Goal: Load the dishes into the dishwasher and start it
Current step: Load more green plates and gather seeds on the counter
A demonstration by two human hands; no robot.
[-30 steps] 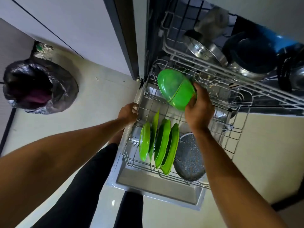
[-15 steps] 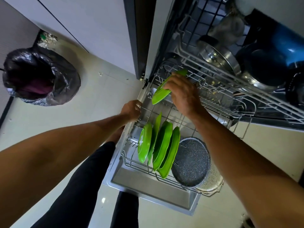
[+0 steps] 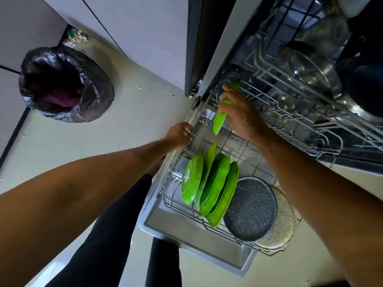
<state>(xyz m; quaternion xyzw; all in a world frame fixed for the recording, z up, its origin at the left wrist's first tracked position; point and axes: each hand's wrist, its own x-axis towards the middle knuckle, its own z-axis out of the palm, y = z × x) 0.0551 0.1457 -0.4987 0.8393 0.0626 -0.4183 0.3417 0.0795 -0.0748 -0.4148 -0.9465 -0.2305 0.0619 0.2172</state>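
The dishwasher's lower wire rack (image 3: 255,168) is pulled out over the open door (image 3: 196,239). My right hand (image 3: 238,114) grips a green plate (image 3: 219,123) on edge at the rack's far left end, its top edge poking out behind my fingers. My left hand (image 3: 179,135) grips the rack's left rim. Several green plates (image 3: 209,183) stand upright in the rack's near part. Beside them on the right a dark speckled pan (image 3: 250,208) leans against a pale round dish (image 3: 284,226).
The upper rack (image 3: 290,79) juts out at the top right with a steel lidded pot (image 3: 308,69) and dark cookware (image 3: 364,83). A bin lined with a black bag (image 3: 64,83) stands on the floor at left. My legs are below the door.
My right hand has turned the green plate from flat-faced to on edge and lowered it leftward and deeper into the rack's far end. My left hand has stayed on the rim.
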